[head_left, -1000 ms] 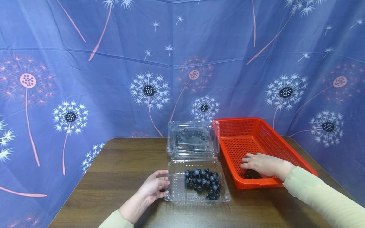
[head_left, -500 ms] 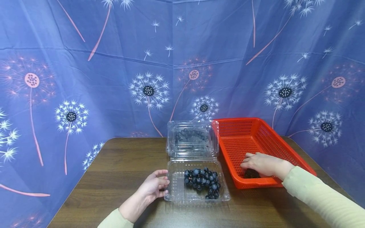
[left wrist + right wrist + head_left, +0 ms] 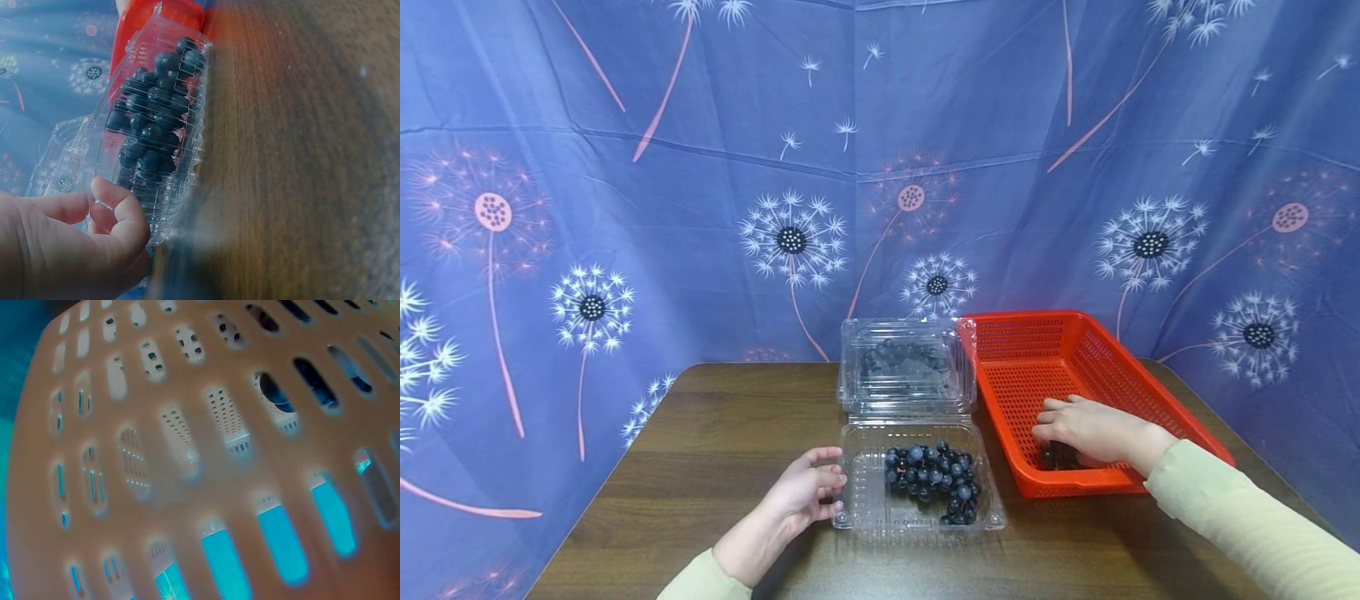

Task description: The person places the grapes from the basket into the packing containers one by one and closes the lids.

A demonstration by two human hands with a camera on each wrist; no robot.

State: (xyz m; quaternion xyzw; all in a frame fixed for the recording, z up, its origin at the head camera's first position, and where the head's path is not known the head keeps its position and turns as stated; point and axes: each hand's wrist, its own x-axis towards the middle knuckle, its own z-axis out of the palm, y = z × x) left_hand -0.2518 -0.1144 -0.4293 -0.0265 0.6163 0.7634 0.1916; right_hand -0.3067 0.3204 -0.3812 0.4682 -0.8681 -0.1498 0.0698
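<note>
My left hand holds the left rim of a clear plastic clamshell container, thumb and fingers at its edge, as the left wrist view shows. A bunch of dark grapes lies in the container's right part, seen through its side in the left wrist view as round grapes. Inside a red slotted basket, my right hand curls over a second dark bunch of grapes, with its fingertips hidden. The right wrist view looks through the slotted basket wall, with dark round grapes behind it.
The container's lid stands open behind its base, close against the basket's left side. Both rest on a brown wooden table. A blue curtain with dandelion prints hangs right behind the table.
The right hand has shifted very slightly upward in the basket, and the dark grapes under it have shifted a little. The left hand and container stay in place.
</note>
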